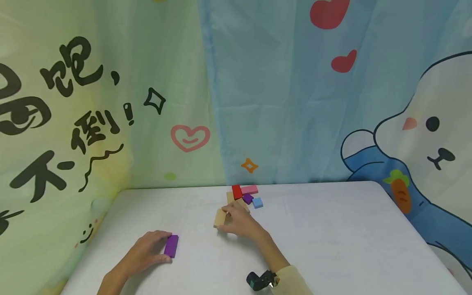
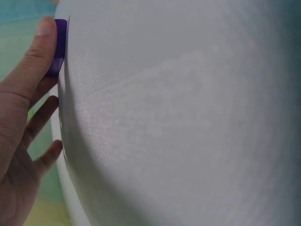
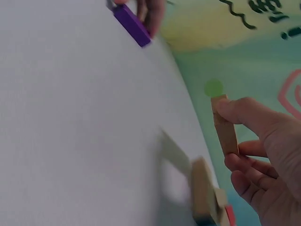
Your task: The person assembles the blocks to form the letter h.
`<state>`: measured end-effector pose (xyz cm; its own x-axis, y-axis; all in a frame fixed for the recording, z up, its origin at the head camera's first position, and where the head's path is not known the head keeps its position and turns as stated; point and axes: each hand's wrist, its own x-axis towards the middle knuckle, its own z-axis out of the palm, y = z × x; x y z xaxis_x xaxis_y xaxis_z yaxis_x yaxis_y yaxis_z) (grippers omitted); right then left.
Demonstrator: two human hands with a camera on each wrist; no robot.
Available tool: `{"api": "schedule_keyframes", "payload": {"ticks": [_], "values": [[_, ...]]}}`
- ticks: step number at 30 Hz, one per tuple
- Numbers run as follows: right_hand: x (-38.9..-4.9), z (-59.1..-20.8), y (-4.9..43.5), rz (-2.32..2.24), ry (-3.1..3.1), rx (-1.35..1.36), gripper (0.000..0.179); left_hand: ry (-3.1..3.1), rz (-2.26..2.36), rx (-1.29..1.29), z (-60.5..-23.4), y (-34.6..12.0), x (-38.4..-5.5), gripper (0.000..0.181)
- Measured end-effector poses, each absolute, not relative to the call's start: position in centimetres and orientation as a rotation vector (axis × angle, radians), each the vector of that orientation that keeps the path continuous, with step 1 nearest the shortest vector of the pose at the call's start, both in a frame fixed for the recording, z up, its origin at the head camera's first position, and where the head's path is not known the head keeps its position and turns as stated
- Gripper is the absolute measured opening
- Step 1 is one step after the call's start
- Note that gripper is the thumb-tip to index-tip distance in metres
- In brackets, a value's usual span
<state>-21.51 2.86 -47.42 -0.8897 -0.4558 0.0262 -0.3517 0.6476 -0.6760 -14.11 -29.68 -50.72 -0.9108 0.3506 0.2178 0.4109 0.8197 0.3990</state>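
My left hand pinches a purple rectangular block by its two ends, at the left front of the white table. In the left wrist view the thumb lies against this purple block, whose far side is hidden. Further back, my right hand grips a plain wooden block between thumb and fingers. The right wrist view has that wooden block pinched at its two ends, with other blocks close below it. Part of the pile lies hidden behind the right hand.
At the table's back edge lie a red block, a pink block, a small purple block, a light blue block and other wooden blocks. A printed curtain hangs behind the white table.
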Motion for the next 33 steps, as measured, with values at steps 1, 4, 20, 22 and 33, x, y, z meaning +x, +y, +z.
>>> {"api": "schedule_keyframes", "payload": {"ticks": [1,4,20,22,33], "values": [[-21.4,-47.5,2.0,-1.053,2.718,-0.677,0.060,-2.859,-0.665,-0.602,-50.8,-29.7,-14.2,0.065],[-21.2,-48.0,-0.9,-1.020,2.725,-0.726,0.061,-2.816,-0.674,-0.623,-50.9,-29.5,-14.3,0.065],[-20.8,-49.8,-9.3,-1.066,2.798,-0.777,0.042,-2.771,-0.590,-0.708,-50.8,-29.5,-14.4,0.064],[-20.7,-50.0,-9.5,-1.078,2.789,-0.763,0.035,-2.786,-0.566,-0.704,-50.6,-29.4,-14.4,0.065],[-20.4,-49.8,-10.0,-0.907,2.838,-0.937,0.025,-2.758,-0.559,-0.733,-50.7,-29.4,-14.5,0.067]]}}
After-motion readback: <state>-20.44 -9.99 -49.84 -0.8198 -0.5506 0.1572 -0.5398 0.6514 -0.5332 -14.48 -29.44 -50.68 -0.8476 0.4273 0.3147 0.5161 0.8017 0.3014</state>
